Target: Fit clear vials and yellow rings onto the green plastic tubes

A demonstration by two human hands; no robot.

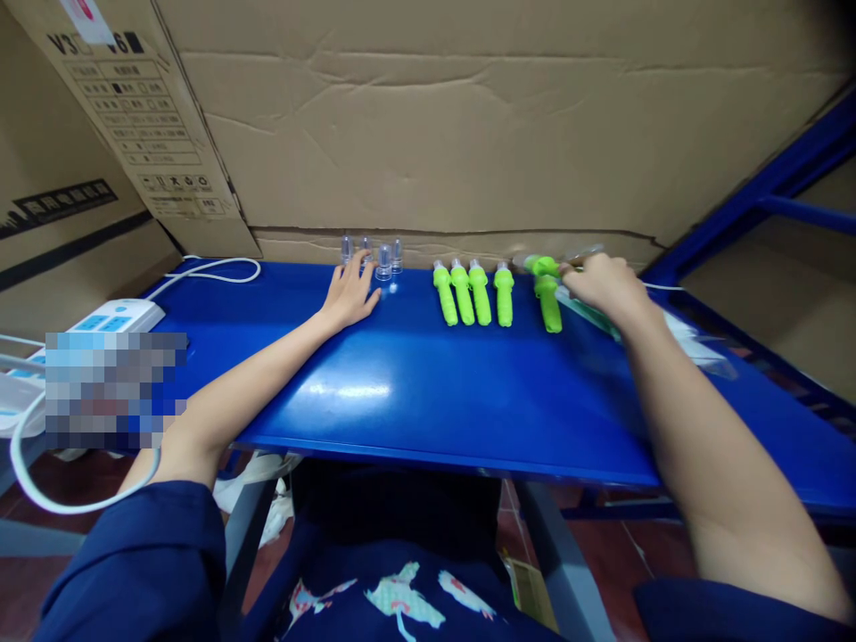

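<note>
My left hand (351, 294) rests on the table with its fingers spread, the fingertips among several small clear plastic caps (383, 263). It touches or nearly touches the caps behind its fingers. My right hand (605, 285) is closed at the right and slightly blurred. At its fingertips a lime-green tube with a clear tip (540, 265) lies sideways, smeared by motion. Just below stands out another lime-green tube (548, 308), lying on the table. Between my hands several more lime-green tubes (479, 294) lie in a row, clear tips pointing away from me.
Tall cardboard (428, 134) walls the back of the blue table (428, 383). A white power strip (120, 316) with a cable is on the left, beside a pixelated patch. Clear plastic packaging (699, 348) lies to the right of my right hand. A blue metal frame (769, 201) rises at right.
</note>
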